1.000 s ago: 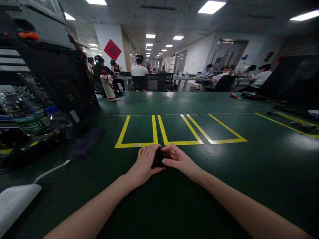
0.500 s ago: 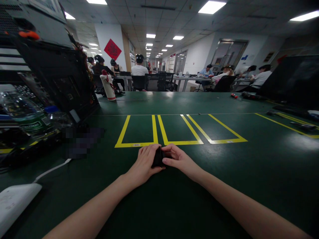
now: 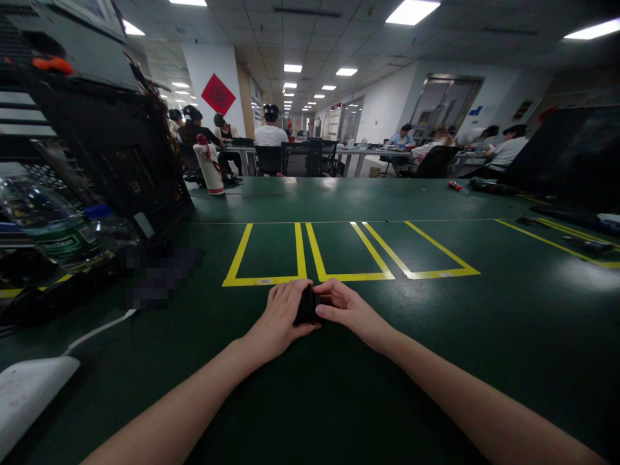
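A small black boxy object (image 3: 305, 309) is held between my hands just in front of the yellow tape; its kind does not show. My left hand (image 3: 279, 311) wraps round its left side, fingers over the far edge and thumb at the near edge. From the right, my right hand (image 3: 345, 309) pinches at the object's right face with thumb and fingertips. Whether a smaller part sits in that pinch is hidden. Both forearms reach in over the dark green tabletop (image 3: 339, 394).
Yellow tape frames (image 3: 351, 278) mark the table beyond my hands. On the left are an open computer case (image 3: 130, 155), plastic bottles (image 3: 58, 226) and a white power strip (image 3: 36, 394) with its cable. A pale bottle (image 3: 209, 169) stands farther back. Several people sit at far tables.
Almost nothing differs. Both hands stay on the black object in the same grip; the whole view has shifted very slightly.
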`<state>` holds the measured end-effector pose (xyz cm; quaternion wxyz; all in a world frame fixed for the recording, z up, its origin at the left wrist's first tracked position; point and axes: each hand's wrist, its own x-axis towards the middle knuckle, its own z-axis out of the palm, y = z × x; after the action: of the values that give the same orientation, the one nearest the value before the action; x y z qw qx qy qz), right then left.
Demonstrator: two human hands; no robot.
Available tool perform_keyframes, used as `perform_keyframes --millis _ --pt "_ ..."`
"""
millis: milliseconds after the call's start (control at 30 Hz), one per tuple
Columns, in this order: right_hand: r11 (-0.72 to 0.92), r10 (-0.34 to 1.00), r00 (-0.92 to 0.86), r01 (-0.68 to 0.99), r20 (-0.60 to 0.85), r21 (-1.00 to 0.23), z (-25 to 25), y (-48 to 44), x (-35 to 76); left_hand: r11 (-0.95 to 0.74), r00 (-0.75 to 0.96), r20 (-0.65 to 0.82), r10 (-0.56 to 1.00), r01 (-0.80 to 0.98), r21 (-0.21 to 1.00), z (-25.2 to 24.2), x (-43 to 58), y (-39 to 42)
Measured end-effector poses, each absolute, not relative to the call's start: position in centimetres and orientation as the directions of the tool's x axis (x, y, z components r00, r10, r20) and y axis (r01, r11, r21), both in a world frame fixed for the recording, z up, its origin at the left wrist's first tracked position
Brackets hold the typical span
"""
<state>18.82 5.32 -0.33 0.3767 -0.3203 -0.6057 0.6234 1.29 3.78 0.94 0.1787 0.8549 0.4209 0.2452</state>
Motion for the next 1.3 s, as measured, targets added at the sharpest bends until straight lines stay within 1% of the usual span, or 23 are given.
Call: perform_keyframes --millis 267,333,400,500,633,733,833,933,1033,1200,1300 --pt "0.014 0.889 -0.458 0.015 0.006 -1.000 -0.28 5.27 18.76 -0.581 0.522 0.274 0.808 0.624 0.523 0.93 1.23 3.77" --pt "0.009 0.872 -0.489 0.001 0.007 -1.000 -0.24 5.29 18.87 -0.578 0.524 0.269 0.808 0.621 0.529 0.98 1.18 3.72" --pt "0.018 0.854 -0.519 -0.043 0.038 -0.999 -0.21 5.30 18.94 -0.576 0.525 0.263 0.809 0.622 0.531 1.00 1.15 3.69" --pt "0.018 0.850 -0.524 -0.071 0.052 -0.997 -0.22 5.28 18.89 -0.581 0.526 0.269 0.807 0.622 0.525 0.98 1.15 3.71" --pt "0.019 0.872 -0.488 -0.049 0.040 -0.999 -0.38 5.24 18.71 -0.594 0.527 0.288 0.800 0.624 0.507 0.99 1.22 3.76" --pt "0.031 0.884 -0.466 -0.001 0.028 -1.000 -0.43 5.21 18.73 -0.587 0.521 0.284 0.805 0.628 0.510 0.93 1.25 3.81" --pt "0.022 0.870 -0.493 0.027 0.006 -0.999 -0.34 5.22 18.86 -0.578 0.516 0.277 0.811 0.629 0.520 0.61 1.26 3.92" --pt "0.043 0.844 -0.534 -0.030 0.052 -0.999 -0.36 5.30 18.91 -0.585 0.509 0.298 0.808 0.630 0.511 0.19 1.29 4.08" --pt "0.048 0.844 -0.530 -0.072 0.079 -0.996 -0.52 5.36 18.82 -0.599 0.515 0.312 0.798 0.626 0.499 0.17 1.31 4.10" --pt "0.023 0.878 -0.478 -0.027 0.034 -0.999 -0.47 5.28 18.70 -0.604 0.532 0.296 0.793 0.622 0.499 0.85 1.27 3.83" --pt "0.011 0.874 -0.486 0.007 0.006 -1.000 -0.39 5.33 18.80 -0.596 0.529 0.289 0.798 0.622 0.508 0.98 1.26 3.78"
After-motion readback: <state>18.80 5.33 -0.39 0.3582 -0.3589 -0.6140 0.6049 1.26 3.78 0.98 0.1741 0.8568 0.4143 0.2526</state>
